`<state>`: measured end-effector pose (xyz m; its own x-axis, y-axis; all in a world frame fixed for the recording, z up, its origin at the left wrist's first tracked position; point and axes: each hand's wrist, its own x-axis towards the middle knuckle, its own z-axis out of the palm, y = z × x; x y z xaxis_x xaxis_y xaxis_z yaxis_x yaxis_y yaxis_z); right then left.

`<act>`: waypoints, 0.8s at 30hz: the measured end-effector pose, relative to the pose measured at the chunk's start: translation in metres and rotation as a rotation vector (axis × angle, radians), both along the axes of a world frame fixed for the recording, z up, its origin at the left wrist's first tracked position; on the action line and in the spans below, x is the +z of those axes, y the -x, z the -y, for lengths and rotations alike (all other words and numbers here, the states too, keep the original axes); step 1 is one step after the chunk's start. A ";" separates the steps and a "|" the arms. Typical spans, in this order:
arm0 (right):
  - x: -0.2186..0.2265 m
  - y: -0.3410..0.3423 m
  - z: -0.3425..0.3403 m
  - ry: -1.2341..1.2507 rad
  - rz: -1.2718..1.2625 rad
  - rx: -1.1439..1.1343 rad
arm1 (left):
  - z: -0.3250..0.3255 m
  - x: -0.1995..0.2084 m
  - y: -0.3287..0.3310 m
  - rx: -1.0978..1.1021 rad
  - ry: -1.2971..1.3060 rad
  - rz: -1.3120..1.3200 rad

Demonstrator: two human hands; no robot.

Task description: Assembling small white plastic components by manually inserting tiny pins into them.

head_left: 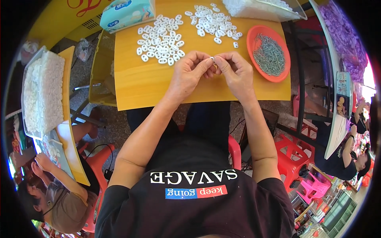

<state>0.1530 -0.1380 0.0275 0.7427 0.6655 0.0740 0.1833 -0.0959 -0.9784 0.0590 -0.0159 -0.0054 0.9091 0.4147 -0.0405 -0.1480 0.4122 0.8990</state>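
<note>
Over the far part of the yellow table (158, 89), my left hand (188, 74) and my right hand (237, 74) meet, thumbs and forefingers pinched together. Between their fingertips shows a sliver of a small white piece (212, 58); most of it is hidden, so its full shape cannot be made out. Just beyond my left hand lies a loose pile of white oval plastic pieces with two holes each (162, 39). A second pile of like pieces (216, 24) spreads farther back. Close by my right hand stands an orange-red bowl (251, 43) full of thin grey metal pins or screws (270, 55).
A tissue pack (129, 16) sits at the back left corner, a clear bin of white pieces (264, 8) at the back right. Another bin (43, 93) stands on a side table. Co-workers sit left (59, 198) and right (341, 158). Red stools (291, 156) stand on the floor.
</note>
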 end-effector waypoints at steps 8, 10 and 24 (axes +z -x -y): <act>0.015 -0.015 0.004 0.065 0.701 0.128 | 0.001 0.002 0.003 -0.019 -0.010 -0.018; 0.015 -0.015 0.003 0.060 0.753 0.135 | 0.000 0.003 0.004 -0.045 0.009 -0.027; 0.000 -0.002 -0.004 0.085 0.705 0.034 | 0.003 0.000 0.000 0.030 -0.044 -0.021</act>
<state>0.1552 -0.1335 0.0273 0.5160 0.7119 0.4764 0.7742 -0.1496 -0.6150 0.0590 -0.0185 -0.0055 0.8955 0.4433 -0.0409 -0.1403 0.3681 0.9191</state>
